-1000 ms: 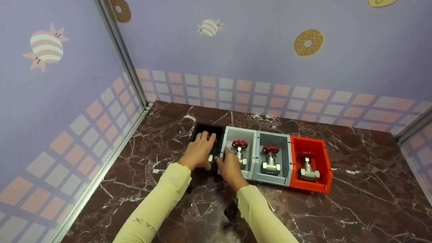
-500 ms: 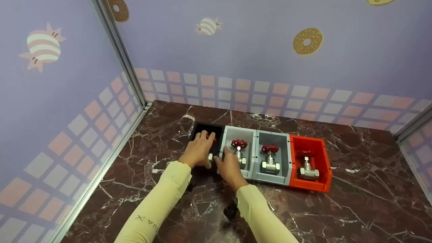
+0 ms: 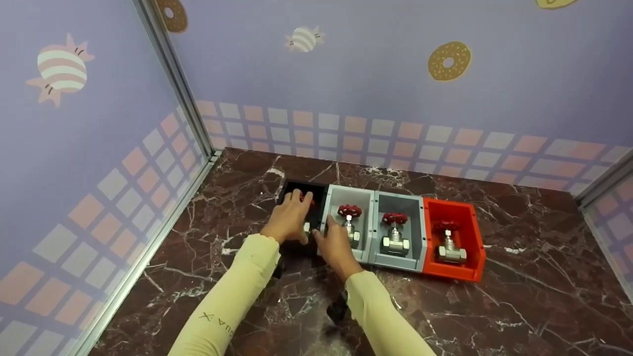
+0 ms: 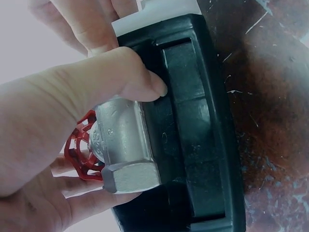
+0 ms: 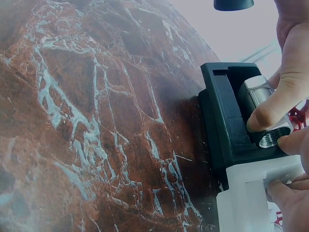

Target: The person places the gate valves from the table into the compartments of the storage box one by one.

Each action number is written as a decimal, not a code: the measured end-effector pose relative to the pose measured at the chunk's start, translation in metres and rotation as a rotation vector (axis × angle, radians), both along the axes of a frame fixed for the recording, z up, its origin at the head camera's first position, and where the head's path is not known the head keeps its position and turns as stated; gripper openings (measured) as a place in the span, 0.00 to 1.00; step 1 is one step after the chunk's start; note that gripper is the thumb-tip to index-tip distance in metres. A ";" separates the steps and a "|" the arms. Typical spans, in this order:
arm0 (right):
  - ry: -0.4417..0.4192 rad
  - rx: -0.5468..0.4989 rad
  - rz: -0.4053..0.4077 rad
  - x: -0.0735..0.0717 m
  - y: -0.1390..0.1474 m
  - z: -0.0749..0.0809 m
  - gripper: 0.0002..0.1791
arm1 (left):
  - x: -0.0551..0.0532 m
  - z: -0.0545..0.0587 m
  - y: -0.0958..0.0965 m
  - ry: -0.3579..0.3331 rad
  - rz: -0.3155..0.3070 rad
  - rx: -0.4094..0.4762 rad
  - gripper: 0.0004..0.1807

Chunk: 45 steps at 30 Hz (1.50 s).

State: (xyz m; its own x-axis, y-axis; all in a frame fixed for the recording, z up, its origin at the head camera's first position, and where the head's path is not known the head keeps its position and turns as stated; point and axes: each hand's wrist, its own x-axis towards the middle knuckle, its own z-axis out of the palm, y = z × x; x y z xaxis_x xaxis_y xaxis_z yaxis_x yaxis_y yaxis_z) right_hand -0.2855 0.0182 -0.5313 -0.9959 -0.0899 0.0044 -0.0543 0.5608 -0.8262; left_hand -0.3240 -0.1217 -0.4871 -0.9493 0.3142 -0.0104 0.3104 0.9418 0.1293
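My left hand [image 3: 289,217] reaches into the black bin [image 4: 193,92], its fingers and thumb curled round a metal valve [image 4: 128,133] with a red handwheel [image 4: 79,154]. In the left wrist view the thumb lies along the valve body and other fingers pass behind the handwheel. My right hand [image 3: 339,247] straddles the side where the black bin meets the white bin [image 3: 351,191], pinching the walls there. Its thumb sits by the threaded end of the valve in the right wrist view, while its fingers go down inside the white bin.
A second valve [image 3: 350,230] stands in the white bin. To its right, a grey bin [image 3: 401,199] and a red bin [image 3: 477,247] each hold a similar valve. The joined row rests on a dark red marbled tabletop [image 3: 539,277]; patterned walls [image 3: 376,74] rise behind and left.
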 end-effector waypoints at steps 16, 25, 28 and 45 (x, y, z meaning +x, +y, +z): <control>-0.036 -0.009 0.002 0.001 0.001 0.002 0.36 | -0.007 -0.002 0.005 -0.014 0.000 -0.007 0.61; -0.065 -0.022 0.005 0.000 0.001 0.001 0.37 | -0.012 -0.008 0.005 -0.018 0.000 -0.027 0.61; -0.064 -0.025 0.003 0.000 0.001 0.000 0.37 | -0.013 -0.010 0.005 -0.029 0.001 -0.012 0.61; -0.007 -0.010 -0.013 0.001 -0.001 -0.002 0.35 | -0.021 -0.015 0.006 -0.061 0.002 -0.007 0.59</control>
State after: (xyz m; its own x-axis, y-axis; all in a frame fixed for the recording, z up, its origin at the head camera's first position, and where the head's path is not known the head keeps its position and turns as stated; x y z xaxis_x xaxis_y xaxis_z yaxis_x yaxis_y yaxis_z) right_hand -0.2846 0.0174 -0.5330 -0.9970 -0.0769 -0.0014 -0.0415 0.5529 -0.8322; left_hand -0.3448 -0.1157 -0.5023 -0.9475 0.3119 -0.0706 0.3000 0.9435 0.1409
